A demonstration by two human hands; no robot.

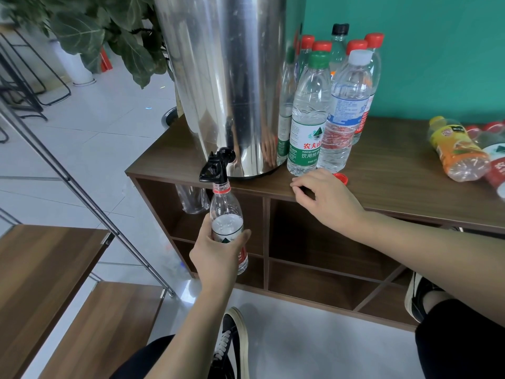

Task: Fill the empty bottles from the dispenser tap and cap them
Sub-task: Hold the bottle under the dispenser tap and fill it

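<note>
A tall steel dispenser (pixel 226 77) stands on the wooden cabinet top (pixel 396 165), its black tap (pixel 217 165) hanging over the front edge. My left hand (pixel 218 255) grips a clear uncapped bottle (pixel 226 214) with a red neck ring, its mouth right under the tap. My right hand (pixel 325 198) rests on the cabinet edge, fingers spread, holding nothing. A loose red cap (pixel 341 177) lies just beyond that hand.
Several capped bottles (pixel 328 105) stand right of the dispenser. Empty bottles (pixel 461 151), one with an orange label, lie at the far right. More plastic bottles (pixel 192 198) sit in the top left cubby. A leafy plant (pixel 109 31) and wooden steps (pixel 49 283) are to the left.
</note>
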